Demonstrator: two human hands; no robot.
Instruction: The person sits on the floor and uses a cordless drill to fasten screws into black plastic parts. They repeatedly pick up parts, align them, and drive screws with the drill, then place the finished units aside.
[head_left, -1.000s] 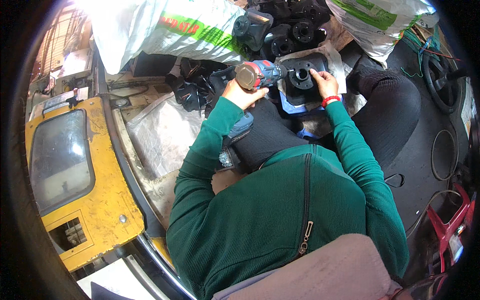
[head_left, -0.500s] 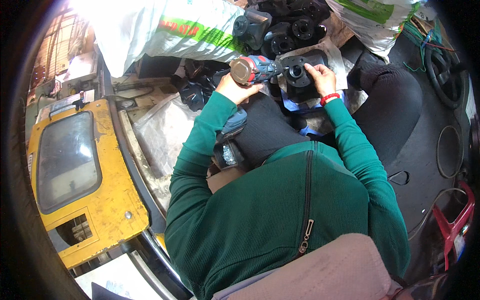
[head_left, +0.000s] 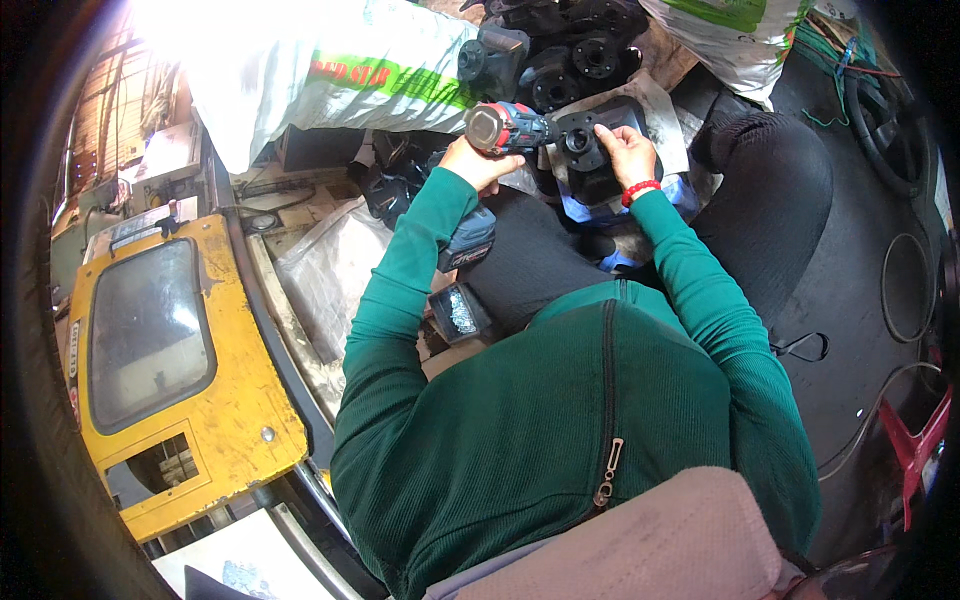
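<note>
1 drill (head_left: pixel 508 128) has its handle mostly hidden by the left grip (head_left: pixel 476 168).

The left arm (head_left: pixel 385 300) rises from the near left toward the far middle, bent at the elbow, its sleeve reaching the wrist. At its end the left hand (head_left: pixel 472 168) is closed in a grip, one digit stretched toward the right. The right arm (head_left: pixel 705 280) slants from the near right to the far middle, its wrist (head_left: pixel 641 192) banded in red. The right hand (head_left: pixel 630 160) points left, thumb and fingertips gathered in a pinch. Both hands work well apart from the torso (head_left: pixel 540 420). The right leg (head_left: pixel 775 200) is folded at the knee.
</note>
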